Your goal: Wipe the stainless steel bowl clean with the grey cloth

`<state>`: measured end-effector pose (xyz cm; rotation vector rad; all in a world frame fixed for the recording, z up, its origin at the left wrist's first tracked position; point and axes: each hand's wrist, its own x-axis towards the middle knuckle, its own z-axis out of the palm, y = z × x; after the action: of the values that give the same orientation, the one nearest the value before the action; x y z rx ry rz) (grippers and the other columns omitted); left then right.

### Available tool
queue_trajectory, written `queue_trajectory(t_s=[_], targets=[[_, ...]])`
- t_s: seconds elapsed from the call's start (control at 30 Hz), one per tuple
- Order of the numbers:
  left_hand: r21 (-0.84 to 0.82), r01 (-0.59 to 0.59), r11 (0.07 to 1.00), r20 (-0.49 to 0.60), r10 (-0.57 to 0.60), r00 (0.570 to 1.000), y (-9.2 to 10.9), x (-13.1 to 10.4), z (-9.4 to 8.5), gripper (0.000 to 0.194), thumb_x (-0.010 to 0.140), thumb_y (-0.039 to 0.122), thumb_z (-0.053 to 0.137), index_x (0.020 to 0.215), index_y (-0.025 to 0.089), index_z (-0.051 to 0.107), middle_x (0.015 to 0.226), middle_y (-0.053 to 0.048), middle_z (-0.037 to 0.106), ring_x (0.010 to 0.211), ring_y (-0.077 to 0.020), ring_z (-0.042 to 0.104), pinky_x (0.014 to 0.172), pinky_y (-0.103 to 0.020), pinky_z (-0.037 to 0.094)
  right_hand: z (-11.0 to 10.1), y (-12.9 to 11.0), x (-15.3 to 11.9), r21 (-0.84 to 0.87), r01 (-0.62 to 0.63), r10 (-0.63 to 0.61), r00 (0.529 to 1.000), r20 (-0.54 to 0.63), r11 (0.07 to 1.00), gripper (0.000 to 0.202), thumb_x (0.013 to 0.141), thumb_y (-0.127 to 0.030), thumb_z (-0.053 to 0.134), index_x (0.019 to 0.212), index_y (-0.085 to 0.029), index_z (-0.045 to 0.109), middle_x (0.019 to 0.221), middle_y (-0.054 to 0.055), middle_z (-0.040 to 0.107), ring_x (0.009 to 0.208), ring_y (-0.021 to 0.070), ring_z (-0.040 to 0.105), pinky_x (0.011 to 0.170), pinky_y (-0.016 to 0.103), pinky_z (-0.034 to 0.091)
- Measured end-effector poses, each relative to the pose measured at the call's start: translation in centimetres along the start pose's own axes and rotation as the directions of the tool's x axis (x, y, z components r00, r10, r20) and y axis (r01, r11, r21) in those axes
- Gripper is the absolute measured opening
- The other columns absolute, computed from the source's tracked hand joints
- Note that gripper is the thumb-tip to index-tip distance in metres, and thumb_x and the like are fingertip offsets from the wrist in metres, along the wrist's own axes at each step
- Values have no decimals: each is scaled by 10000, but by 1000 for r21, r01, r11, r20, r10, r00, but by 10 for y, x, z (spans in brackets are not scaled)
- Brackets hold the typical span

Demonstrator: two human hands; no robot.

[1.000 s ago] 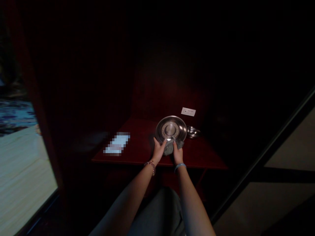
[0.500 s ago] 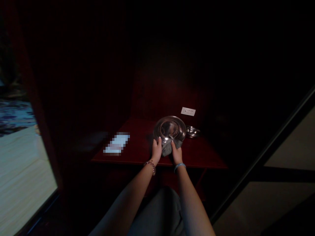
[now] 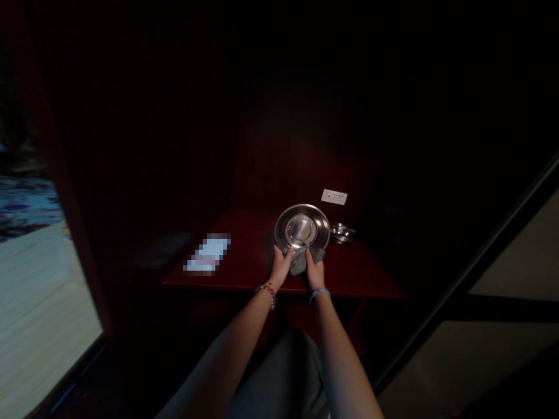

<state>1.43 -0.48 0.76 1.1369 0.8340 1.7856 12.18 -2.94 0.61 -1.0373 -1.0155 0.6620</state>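
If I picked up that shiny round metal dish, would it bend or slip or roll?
The shiny, round, silver-coloured metal dish would probably stay stiff: its rim looks neatly circular even with the left hand gripping it. Its smooth, gleaming surface might feel slippery. Stood on its round edge, it could well roll.

A dark red table [image 3: 349, 279] is stretching across the middle. Toward its left side a pale oblong [image 3: 208, 254] is lying, too blurred to make out. Near the back, on the right, shiny metal bowls [image 3: 343, 233] are sitting in a stack. Above them a white socket [image 3: 334, 196] is showing on the dark wall [image 3: 279, 157]. At far left a pale, streaked surface [image 3: 43, 314] is catching light, and a blue patterned patch [image 3: 28, 203] is lying beyond it. At right, a dark bar [image 3: 456, 292] is slanting beside a grey panel [image 3: 515, 273].
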Motion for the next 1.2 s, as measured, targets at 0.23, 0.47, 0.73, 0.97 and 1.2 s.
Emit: queue_trajectory(t_s=[0.23,0.47,0.73,0.97,1.2], targets=[[-42,20,999,64,-18,998,-4,1,0,478,792,227,676,1246,161,542,1294,-136,629,1202,-231,591,1097,-385,389,-1,4,3,40,-6,7,1000,-21,999,591,770,-525,666,1195,-115,660,1223,116,691,1139,234,640,1005,331,471],[-18,32,999,56,-31,998,-6,2,-1,421,848,347,634,1222,165,573,1251,-136,654,1174,-247,609,1065,-400,414,1,4,4,55,8,-8,1000,2,998,572,766,-491,681,1203,-123,658,1201,107,703,1134,231,644,1008,335,474],[-13,12,1000,25,-11,1000,-1,2,1,428,939,411,496,1294,174,533,1350,-135,593,1262,-227,547,1117,-384,361,1,8,6,40,9,-11,1000,29,999,556,757,-502,683,1176,-137,669,1195,95,708,1131,221,648,1016,339,469],[-5,26,1000,-6,-26,1000,3,0,1,410,951,416,466,1262,164,553,1327,-142,605,1236,-226,562,1104,-376,374,1,9,6,34,-2,2,1000,-4,999,554,745,-500,694,1145,-118,691,1125,102,735,1120,251,653,1009,358,475],[-14,25,1000,-59,-26,998,9,-3,0,448,962,478,410,1199,146,597,1242,-153,641,1157,-247,602,1031,-361,447,0,10,6,48,5,0,996,-91,999,562,764,-501,673,1150,-93,690,1097,113,741,1120,256,655,979,340,492]])
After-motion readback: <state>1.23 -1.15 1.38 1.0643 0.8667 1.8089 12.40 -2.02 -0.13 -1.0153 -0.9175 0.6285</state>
